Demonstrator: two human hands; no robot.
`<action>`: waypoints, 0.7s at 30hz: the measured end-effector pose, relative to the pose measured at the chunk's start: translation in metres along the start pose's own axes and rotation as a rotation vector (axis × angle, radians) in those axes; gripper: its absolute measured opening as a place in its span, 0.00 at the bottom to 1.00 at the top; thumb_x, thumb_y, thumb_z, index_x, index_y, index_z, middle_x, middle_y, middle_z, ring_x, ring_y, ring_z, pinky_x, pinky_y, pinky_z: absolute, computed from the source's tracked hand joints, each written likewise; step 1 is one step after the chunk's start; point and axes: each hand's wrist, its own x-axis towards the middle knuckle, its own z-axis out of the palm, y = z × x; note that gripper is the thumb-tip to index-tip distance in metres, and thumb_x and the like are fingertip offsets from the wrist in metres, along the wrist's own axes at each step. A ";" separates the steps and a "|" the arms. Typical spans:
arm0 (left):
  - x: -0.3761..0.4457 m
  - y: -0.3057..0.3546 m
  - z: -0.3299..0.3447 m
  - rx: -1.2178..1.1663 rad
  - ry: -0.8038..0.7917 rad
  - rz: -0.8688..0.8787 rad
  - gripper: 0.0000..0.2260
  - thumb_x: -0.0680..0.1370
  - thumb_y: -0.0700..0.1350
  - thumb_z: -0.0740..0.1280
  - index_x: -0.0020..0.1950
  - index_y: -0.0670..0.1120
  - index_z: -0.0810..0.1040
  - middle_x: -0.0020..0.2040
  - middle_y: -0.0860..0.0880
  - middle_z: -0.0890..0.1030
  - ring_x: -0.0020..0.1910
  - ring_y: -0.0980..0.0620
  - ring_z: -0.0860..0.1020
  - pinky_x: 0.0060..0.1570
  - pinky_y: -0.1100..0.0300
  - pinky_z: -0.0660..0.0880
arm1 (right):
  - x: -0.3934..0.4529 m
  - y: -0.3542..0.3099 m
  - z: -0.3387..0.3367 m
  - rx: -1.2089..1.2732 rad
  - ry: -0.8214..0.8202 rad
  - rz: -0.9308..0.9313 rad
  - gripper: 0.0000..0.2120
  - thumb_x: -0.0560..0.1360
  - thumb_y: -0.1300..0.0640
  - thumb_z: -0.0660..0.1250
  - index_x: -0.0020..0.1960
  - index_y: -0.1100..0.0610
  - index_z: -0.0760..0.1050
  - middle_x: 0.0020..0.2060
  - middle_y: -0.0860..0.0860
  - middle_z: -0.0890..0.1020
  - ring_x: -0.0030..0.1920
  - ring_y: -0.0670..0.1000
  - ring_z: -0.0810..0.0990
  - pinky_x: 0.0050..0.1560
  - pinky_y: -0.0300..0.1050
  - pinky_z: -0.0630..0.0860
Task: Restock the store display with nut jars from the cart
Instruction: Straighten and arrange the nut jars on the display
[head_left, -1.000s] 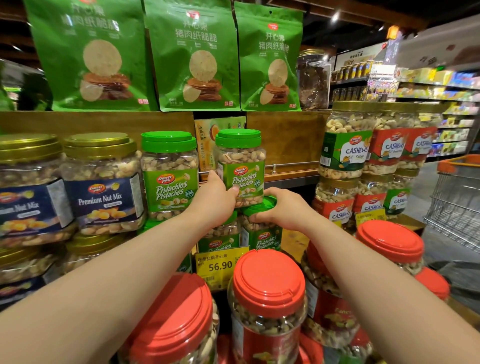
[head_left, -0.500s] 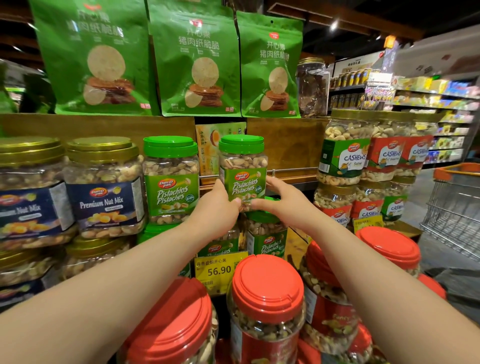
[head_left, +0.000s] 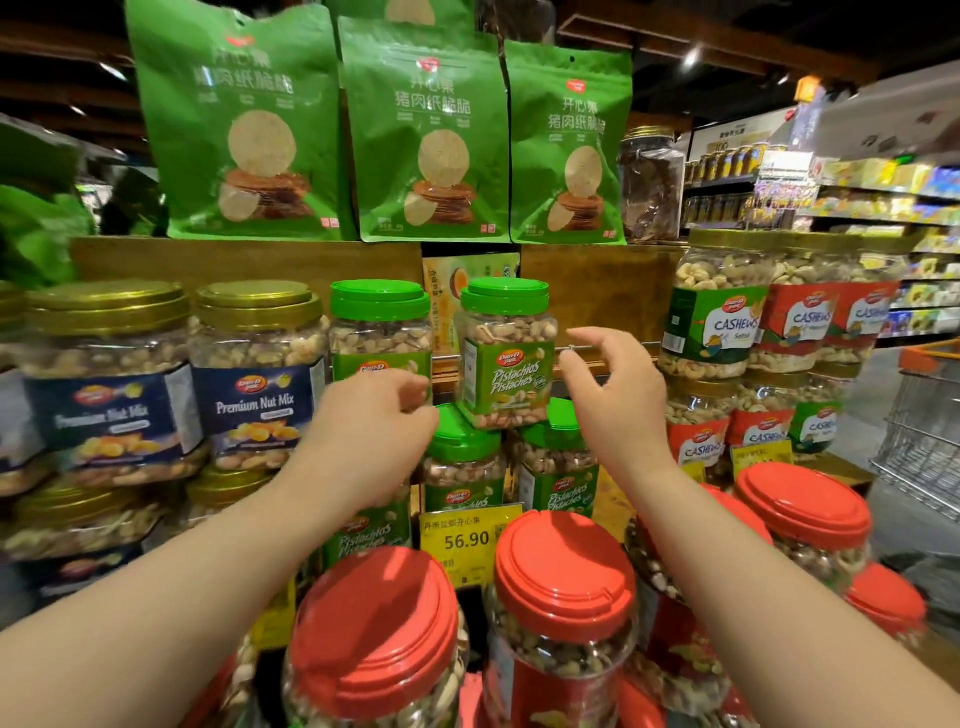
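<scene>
A green-lidded pistachio jar (head_left: 506, 353) stands on top of two other pistachio jars (head_left: 462, 462) in the middle of the display, slightly turned. My left hand (head_left: 371, 421) hovers just to its left with fingers loosely curled, holding nothing. My right hand (head_left: 613, 387) hovers just to its right, fingers relaxed and spread, also apart from the jar. A second upper pistachio jar (head_left: 382, 332) stands behind my left hand.
Gold-lidded Premium Nut Mix jars (head_left: 254, 379) fill the left side, cashew jars (head_left: 719, 317) the right. Red-lidded jars (head_left: 563, 577) stand close in front below my arms. Green snack bags (head_left: 428, 140) stand on the top shelf. A cart (head_left: 924, 415) is at far right. A yellow price tag (head_left: 465, 538) reads 56.90.
Both hands have let go of the upper pistachio jar and drawn back a little to either side; the jar stays stacked on the lower jars.
</scene>
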 end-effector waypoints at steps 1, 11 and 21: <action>-0.003 -0.006 -0.007 -0.010 0.046 -0.010 0.18 0.80 0.46 0.67 0.70 0.48 0.79 0.64 0.50 0.83 0.63 0.52 0.79 0.65 0.57 0.71 | -0.003 -0.008 0.000 0.039 0.016 -0.028 0.09 0.80 0.56 0.67 0.60 0.53 0.80 0.54 0.45 0.80 0.58 0.46 0.79 0.59 0.42 0.76; -0.029 -0.018 -0.021 -0.053 0.235 -0.037 0.22 0.80 0.41 0.67 0.74 0.42 0.73 0.67 0.44 0.79 0.66 0.44 0.76 0.64 0.55 0.69 | -0.013 -0.057 0.041 0.050 -0.557 0.066 0.27 0.82 0.53 0.65 0.79 0.51 0.65 0.72 0.50 0.75 0.70 0.49 0.74 0.73 0.49 0.69; -0.024 -0.013 -0.008 -0.136 0.106 -0.132 0.24 0.81 0.42 0.64 0.77 0.42 0.68 0.53 0.48 0.78 0.51 0.46 0.78 0.49 0.54 0.73 | -0.016 -0.070 0.048 0.263 -0.675 0.257 0.32 0.81 0.64 0.65 0.82 0.51 0.58 0.77 0.53 0.68 0.75 0.51 0.69 0.70 0.44 0.68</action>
